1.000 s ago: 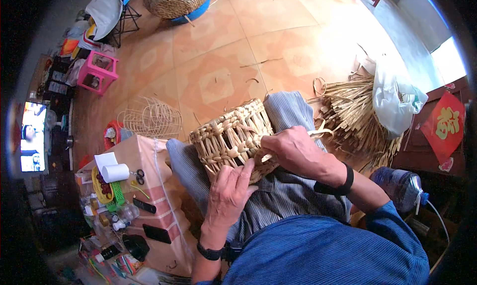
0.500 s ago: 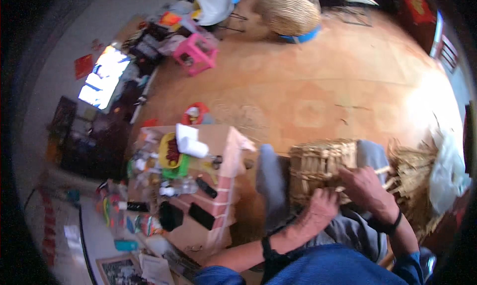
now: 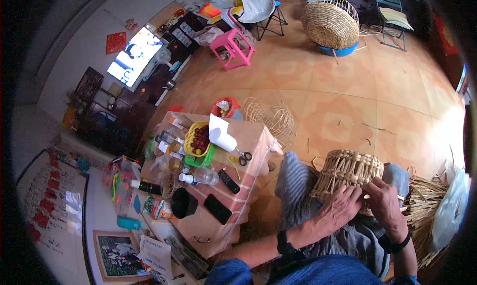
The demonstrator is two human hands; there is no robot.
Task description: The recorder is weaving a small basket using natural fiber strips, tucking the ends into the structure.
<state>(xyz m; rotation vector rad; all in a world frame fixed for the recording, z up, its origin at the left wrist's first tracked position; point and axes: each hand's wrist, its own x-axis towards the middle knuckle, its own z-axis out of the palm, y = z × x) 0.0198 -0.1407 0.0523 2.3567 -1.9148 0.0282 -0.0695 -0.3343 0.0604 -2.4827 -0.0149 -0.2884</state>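
Tiled floor (image 3: 343, 116) spreads beyond the lap (image 3: 294, 188), where the woven basket (image 3: 350, 166) lies just past the left hand (image 3: 342, 204) and right hand (image 3: 383, 200), longer side running left-right, both equally close, fingers bent at its near-right edge, exact grip hidden.

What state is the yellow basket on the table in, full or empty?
Not empty: dark red fruit and a yellow-green piece show inside the yellow basket.
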